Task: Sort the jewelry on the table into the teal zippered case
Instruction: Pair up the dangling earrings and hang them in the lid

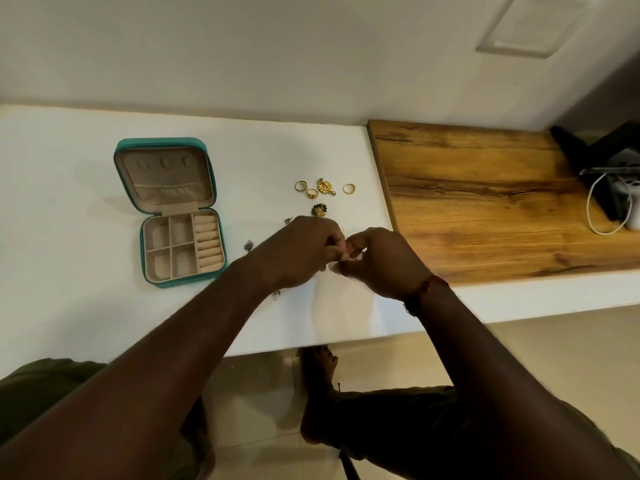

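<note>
The teal zippered case (pixel 143 252) lies open on the white table (pixel 69 202), its beige compartments and ring rolls bare. Right of it lie gold rings (pixel 301 185), (pixel 349 188), a third gold ring (pixel 312 193), a gold flower pendant (pixel 325 186) and a dark gold earring (pixel 319 209). Small silver pieces (pixel 248 245) sit near my left wrist. My left hand (pixel 298 251) and my right hand (pixel 381 261) meet fingertip to fingertip above the table, pinching a small piece of jewelry (pixel 351 258) between them; the piece is mostly hidden.
A wooden board (pixel 485 202) covers the table's right part. On its far right stand a dark device with a white cable (pixel 602 216). The wall runs along the back. The table's front edge is just below my wrists, with my legs and foot under it.
</note>
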